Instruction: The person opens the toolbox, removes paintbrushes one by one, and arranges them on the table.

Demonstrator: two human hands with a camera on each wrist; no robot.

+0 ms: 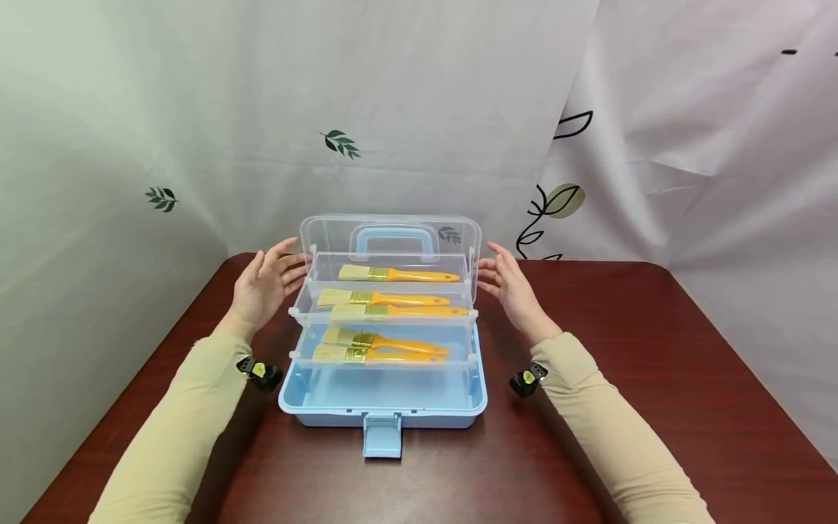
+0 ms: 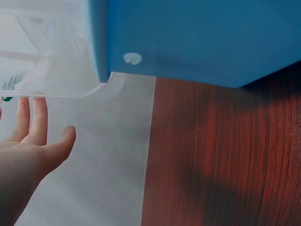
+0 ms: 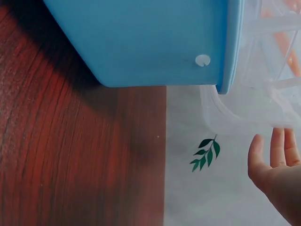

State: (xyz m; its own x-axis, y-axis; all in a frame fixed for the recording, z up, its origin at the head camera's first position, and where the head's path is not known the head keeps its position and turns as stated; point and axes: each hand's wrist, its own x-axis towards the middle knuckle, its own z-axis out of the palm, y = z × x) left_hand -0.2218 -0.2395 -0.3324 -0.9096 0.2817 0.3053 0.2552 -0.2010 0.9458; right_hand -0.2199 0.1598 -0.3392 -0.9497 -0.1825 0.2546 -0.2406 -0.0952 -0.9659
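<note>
A blue tool box (image 1: 393, 397) stands opened on the table, its clear lid (image 1: 389, 220) raised at the back. Clear trays (image 1: 308, 309) fan out in steps above the base. One paintbrush (image 1: 422, 276) lies in the top tray, two paintbrushes (image 1: 412, 299) below it, and two more paintbrushes (image 1: 406, 356) lower down. My left hand (image 1: 262, 287) is at the lid's left side, fingers extended, fingertips at the clear plastic in the left wrist view. On the other side, my right hand (image 1: 511, 287) mirrors it, fingertips at the lid's edge.
The blue latch (image 1: 382, 437) hangs down at the box's front. A blue handle (image 1: 395, 233) shows on the lid. Under the box is a dark red wooden table (image 1: 622, 378), with a pale leaf-patterned cloth (image 1: 425, 94) behind it.
</note>
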